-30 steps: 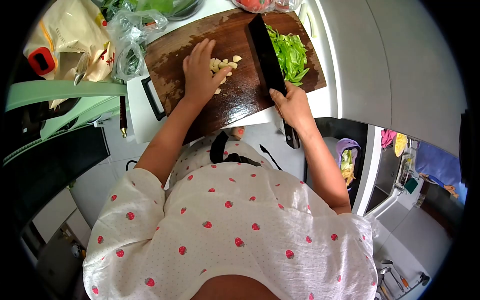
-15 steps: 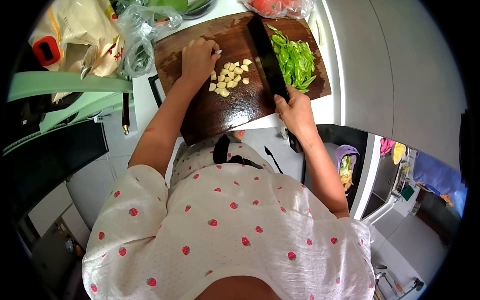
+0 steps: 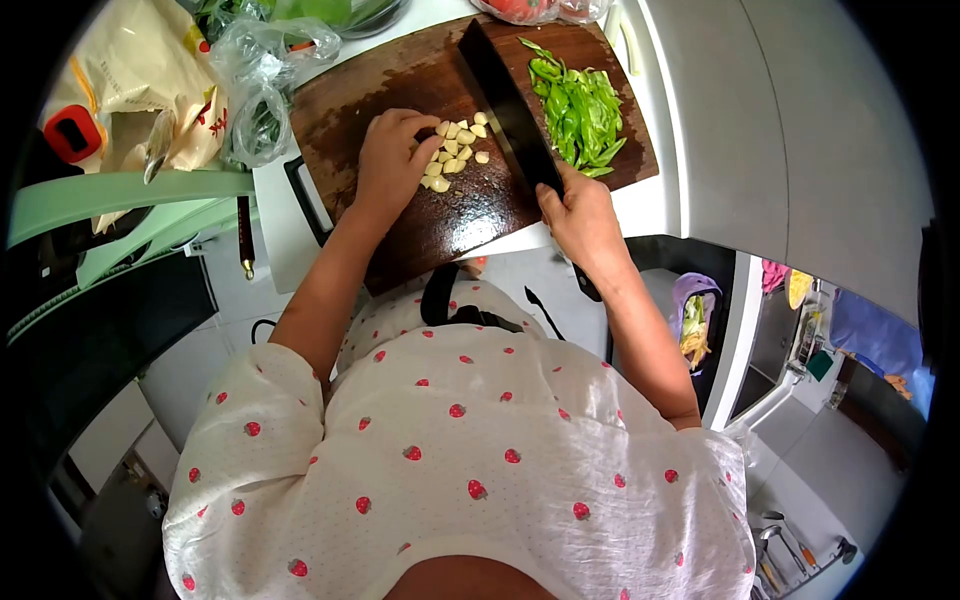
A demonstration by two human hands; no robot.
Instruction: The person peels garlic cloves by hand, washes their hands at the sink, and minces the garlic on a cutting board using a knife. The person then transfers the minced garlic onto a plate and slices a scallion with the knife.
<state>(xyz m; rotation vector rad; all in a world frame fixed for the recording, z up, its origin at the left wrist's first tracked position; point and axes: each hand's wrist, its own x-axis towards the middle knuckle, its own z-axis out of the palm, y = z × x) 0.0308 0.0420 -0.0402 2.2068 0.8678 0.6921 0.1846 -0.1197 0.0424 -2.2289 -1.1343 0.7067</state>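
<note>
My left hand had just come in closer to the small pale garlic pieces. Half a second before, it was off to their left with a bit of garlic at its fingertips. Now its bent fingers were right at the left side of the pile, and I could see a dark gap between the thumb and the first finger. I can't tell if they still had hold of a piece.

My right hand was closed tight around the black handle of the big knife with the wide, dark blade. The blade had swung a little to the left too. That left a wider strip of bare wood between it and the thin, shiny green strips, which looked like cut pepper.

So the garlic sat in the middle — my left fingers on one side, the blade on the other. The green strips lay in their own heap past the knife, and the two foods were well apart. To me, that meant the garlic was the part I was busy with, and that my fingers had to mind the blade.

All of it was on the dark brown wooden board, which was wet and shiny near me. A white board with a black handle stuck out from under its left side — and a crinkly clear plastic bag was just past that.
</note>
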